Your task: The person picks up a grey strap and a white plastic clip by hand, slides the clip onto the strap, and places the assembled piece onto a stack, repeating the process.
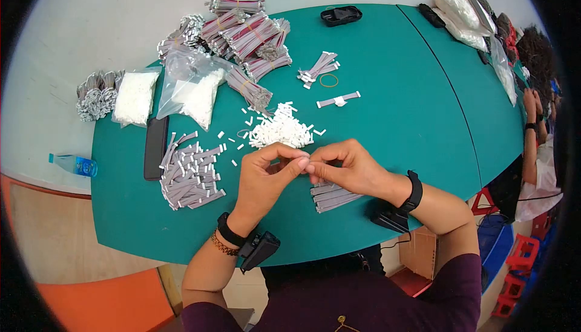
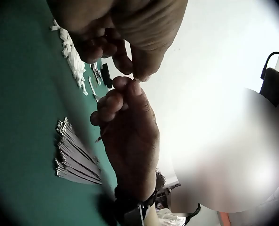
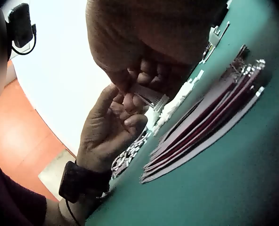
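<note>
My two hands meet above the green table. The left hand and right hand pinch a short grey ribbon cable between thumbs and fingertips; in the head view the fingers mostly hide it. A heap of small white connectors lies just beyond the hands. Under the right hand rests a small stack of grey ribbon cables, also seen as the stack and the stack. A larger loose pile of ribbon cables lies to the left.
Banded cable bundles and clear bags of white parts sit at the far left. A black phone, a water bottle, a rubber band and a black case are about. Another person sits at right.
</note>
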`<state>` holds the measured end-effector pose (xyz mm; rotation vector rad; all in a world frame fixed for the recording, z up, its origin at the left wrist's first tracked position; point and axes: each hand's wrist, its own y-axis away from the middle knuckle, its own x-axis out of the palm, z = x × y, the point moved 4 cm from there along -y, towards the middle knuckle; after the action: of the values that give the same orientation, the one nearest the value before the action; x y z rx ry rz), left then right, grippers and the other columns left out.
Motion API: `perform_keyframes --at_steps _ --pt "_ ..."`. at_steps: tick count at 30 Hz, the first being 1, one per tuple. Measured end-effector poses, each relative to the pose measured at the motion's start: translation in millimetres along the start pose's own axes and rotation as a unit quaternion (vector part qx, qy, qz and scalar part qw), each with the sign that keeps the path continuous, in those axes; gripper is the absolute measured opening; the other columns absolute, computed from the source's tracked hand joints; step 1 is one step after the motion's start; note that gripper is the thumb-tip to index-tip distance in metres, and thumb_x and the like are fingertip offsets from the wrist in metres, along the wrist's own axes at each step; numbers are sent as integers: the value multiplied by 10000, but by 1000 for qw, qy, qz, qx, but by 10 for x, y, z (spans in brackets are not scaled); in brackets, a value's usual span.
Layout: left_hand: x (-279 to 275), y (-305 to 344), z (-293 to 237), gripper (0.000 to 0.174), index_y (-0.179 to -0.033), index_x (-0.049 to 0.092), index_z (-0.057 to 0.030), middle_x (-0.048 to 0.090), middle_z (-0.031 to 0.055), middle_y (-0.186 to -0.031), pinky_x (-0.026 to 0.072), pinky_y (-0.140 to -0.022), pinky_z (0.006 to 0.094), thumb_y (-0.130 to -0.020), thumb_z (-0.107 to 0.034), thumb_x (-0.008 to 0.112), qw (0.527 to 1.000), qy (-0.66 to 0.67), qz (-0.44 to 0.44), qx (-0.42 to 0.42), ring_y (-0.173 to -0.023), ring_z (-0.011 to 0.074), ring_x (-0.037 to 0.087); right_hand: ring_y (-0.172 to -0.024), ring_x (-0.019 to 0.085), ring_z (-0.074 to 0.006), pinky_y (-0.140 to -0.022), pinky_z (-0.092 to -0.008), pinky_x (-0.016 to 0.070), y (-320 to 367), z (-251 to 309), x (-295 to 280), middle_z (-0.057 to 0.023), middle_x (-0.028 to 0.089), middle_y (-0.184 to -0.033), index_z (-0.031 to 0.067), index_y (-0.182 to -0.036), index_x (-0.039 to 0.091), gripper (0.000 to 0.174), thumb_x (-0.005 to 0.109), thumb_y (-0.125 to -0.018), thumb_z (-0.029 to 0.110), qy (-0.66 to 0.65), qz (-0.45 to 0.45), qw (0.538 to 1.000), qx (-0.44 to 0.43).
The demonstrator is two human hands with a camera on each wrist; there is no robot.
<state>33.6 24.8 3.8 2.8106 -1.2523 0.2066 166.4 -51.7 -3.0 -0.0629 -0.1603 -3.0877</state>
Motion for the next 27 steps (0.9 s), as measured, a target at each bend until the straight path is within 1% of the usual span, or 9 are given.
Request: perform_keyframes --at_steps 4,7,10,13,16,19,22,25,27 --pt "3 13 -10 52 -866 621 16 626 64 -830 476 -696 230 -820 -2 635 1000 -15 -5 8 -772 109 592 -658 522 -42 -579 -205 426 -3 11 -8 -5 611 -713 5 -802 634 197 577 -904 164 36 6 999 -28" --pt "-12 23 24 53 -866 619 8 621 54 -829 468 -704 229 -820 -9 640 999 -31 -19 30 -784 102 583 -668 542 -56 -603 -213 453 -9 -34 16 -15 618 -733 5 -839 630 172 567 -907 150 -3 -4 999 -48" --pt "-30 13 82 70 -875 634 -10 645 36 -825 442 -636 188 -834 -66 647 998 -37 -26 51 -722 60 570 -674 562 -68 -620 -219 473 -11 -35 38 -23 624 -750 4 -867 618 157 555 -912 140 -48 -20 997 -54" --pt "-5 19 62 96 -881 644 -8 642 23 -826 440 -643 184 -824 -82 667 999 -22 -32 6 -718 47 547 -681 573 -71 -625 -221 480 20 3 12 -29 624 -747 0 -858 606 161 547 -916 137 -48 -13 998 -29" --pt "-32 16 64 111 -904 645 -3 640 54 -881 467 -741 229 -805 -46 671 999 -31 -19 -18 -820 104 584 -672 574 -66 -619 -212 481 23 22 5 -34 627 -746 3 -840 604 170 547 -917 144 -69 -10 997 -36" --pt "-25 8 62 137 -930 652 6 646 58 -894 470 -759 232 -803 -43 671 999 -22 -11 -26 -834 110 588 -663 577 -65 -612 -204 482 6 9 -34 -35 631 -744 4 -843 606 169 549 -916 146 -84 -17 996 -3" --pt "-37 1 105 180 -970 667 -13 653 26 -870 455 -668 193 -811 -95 686 1000 -17 -10 -7 -753 55 556 -658 580 -65 -605 -200 482 1 12 -34 -34 634 -744 9 -845 608 164 552 -915 146 -90 -8 996 0" --pt "-28 1 95 181 -969 666 -7 653 34 -870 462 -680 199 -811 -92 685 1000 -6 -14 -12 -766 65 571 -663 584 -66 -608 -202 485 2 15 -33 -36 635 -746 12 -845 608 162 552 -914 147 -93 -13 996 -1" --pt "-20 8 69 159 -947 658 4 650 52 -889 462 -730 221 -806 -67 678 999 7 -17 -27 -804 95 581 -662 580 -64 -606 -202 481 0 7 -28 -31 631 -742 10 -846 607 160 554 -913 145 -89 -12 996 -3"
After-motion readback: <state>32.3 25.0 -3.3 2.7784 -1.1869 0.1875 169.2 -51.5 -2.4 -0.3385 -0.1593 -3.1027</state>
